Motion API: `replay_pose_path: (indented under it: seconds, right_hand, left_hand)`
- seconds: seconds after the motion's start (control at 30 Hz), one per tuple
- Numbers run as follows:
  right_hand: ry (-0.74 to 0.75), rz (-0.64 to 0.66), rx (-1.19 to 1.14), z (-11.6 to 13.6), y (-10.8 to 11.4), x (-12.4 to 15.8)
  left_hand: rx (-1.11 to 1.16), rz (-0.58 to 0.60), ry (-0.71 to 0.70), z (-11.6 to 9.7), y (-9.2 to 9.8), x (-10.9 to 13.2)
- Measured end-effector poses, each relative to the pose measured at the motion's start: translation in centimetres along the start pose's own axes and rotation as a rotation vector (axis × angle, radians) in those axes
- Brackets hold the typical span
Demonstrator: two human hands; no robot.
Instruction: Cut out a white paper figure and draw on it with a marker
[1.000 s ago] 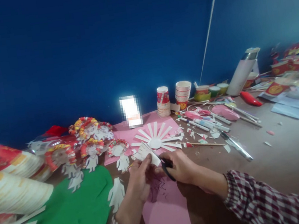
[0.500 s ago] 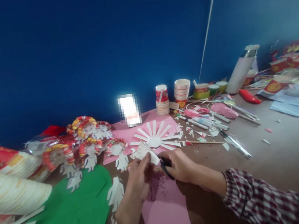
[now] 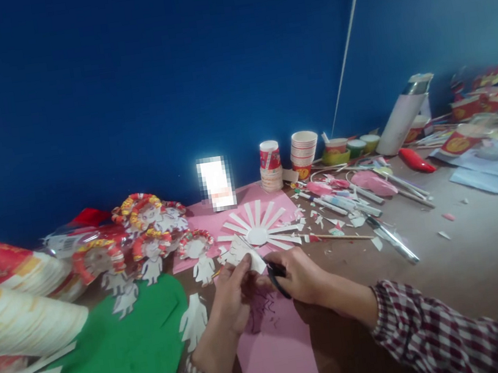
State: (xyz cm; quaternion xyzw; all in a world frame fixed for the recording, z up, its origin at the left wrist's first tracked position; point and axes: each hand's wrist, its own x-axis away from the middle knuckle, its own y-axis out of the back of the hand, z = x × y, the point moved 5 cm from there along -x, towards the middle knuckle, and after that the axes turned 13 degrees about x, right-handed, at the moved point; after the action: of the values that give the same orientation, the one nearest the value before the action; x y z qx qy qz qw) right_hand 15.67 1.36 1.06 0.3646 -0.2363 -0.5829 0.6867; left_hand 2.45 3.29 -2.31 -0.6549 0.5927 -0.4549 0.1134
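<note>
White paper piece (image 3: pixel 240 251) with thin drawn lines juts from the far side of my left hand (image 3: pixel 236 290) — pinched there, fingers curled in — while my right hand (image 3: pixel 302 273), just to the right, wraps round black-handled metal scissors (image 3: pixel 279 281).

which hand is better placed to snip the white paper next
Likely the right hand: it holds the scissors, their blades at the white paper, while the left hand pinches that paper.

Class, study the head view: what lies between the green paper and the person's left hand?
A white paper figure lies there, between the right edge of the green paper and the left hand, as the head view shows.
</note>
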Motion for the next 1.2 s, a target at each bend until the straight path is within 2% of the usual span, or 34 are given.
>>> replay_pose_path:
  seconds: [0.17, 0.37, 0.67, 0.97, 1.13, 1.2]
  right_hand:
    - [-0.004, 0.007, -0.004, -0.1, -0.1, 0.0]
    - [0.006, 0.000, 0.003, -0.2, -0.3, -0.1]
    - [-0.015, 0.013, -0.060, -0.3, -0.5, -0.1]
    - [-0.089, 0.099, -0.378, -1.9, -2.0, -0.6]
    - [-0.061, 0.177, -0.615, -1.9, -2.2, -1.0]
    - [-0.098, 0.158, -0.691, -2.1, -2.2, -1.2]
  left_hand:
    - [0.014, 0.042, -0.009, 0.1, -0.1, -0.1]
    - [0.003, 0.021, -0.019, -0.1, 0.1, -0.1]
    - [-0.003, 0.064, -0.023, -0.1, 0.0, -0.3]
    - [-0.067, 0.112, -0.033, -0.3, -0.2, -0.2]
    - [-0.115, 0.022, -0.202, -1.2, 0.3, -0.1]
    - [-0.180, 0.012, -0.260, -1.5, 0.5, -0.2]
